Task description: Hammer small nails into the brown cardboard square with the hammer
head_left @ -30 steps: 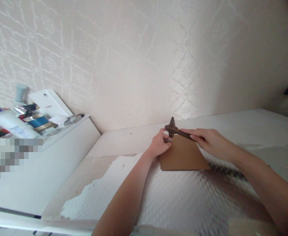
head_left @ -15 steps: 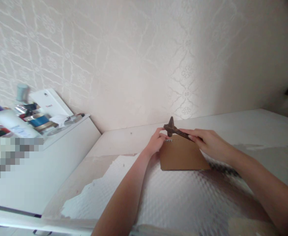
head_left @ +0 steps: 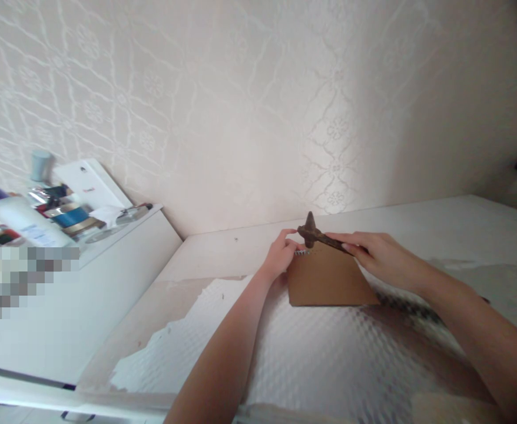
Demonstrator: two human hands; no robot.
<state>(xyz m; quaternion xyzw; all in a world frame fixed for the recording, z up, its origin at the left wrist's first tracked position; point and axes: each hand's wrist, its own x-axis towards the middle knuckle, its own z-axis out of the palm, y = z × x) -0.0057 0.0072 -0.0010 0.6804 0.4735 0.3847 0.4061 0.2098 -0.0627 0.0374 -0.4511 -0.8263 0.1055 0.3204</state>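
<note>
A cluttered white cabinet (head_left: 90,300) stands left of the bench (head_left: 444,229). Above the brown cardboard's (head_left: 331,280) far edge is a dark, rusty-looking hammer (head_left: 314,232), the right hand's (head_left: 373,253) grip closed round its handle. The left hand's (head_left: 280,253) hold, I cannot tell.

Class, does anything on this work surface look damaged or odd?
Yes: the silvery quilted sheet partly under the flat brown cardboard piece has a ragged left edge, as if torn, beside a pale beige strip.
</note>
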